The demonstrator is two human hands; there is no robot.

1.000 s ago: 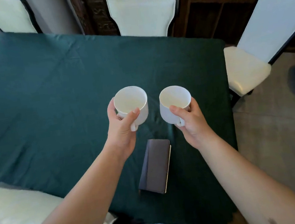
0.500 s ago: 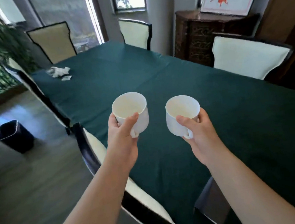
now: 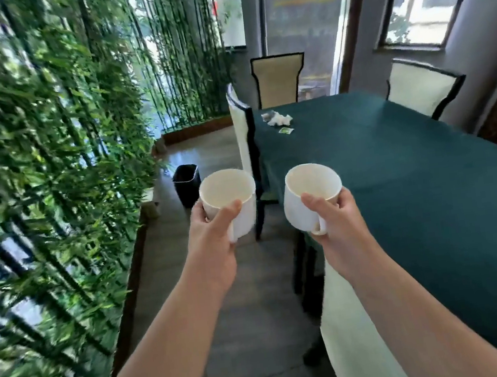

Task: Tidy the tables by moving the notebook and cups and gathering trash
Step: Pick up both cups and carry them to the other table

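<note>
My left hand (image 3: 213,242) grips one white cup (image 3: 229,195) by its handle, held over the floor beside the table. My right hand (image 3: 341,227) grips a second white cup (image 3: 312,194) the same way, near the table's left edge. Both cups are upright and look empty. The table (image 3: 412,183) wears a dark green cloth. At its far left end lie crumpled white trash (image 3: 277,118) and a small green packet (image 3: 286,130). The notebook is out of view.
A black waste bin (image 3: 187,185) stands on the grey floor ahead to the left. Cream chairs with black frames (image 3: 245,145) line the table's left side; another (image 3: 279,79) stands at its far end. A bamboo screen (image 3: 46,182) runs along the left.
The view has swung left, from the table top and notebook to the aisle beside the table. Both hands still hold their cups, now partly off the table's edge.
</note>
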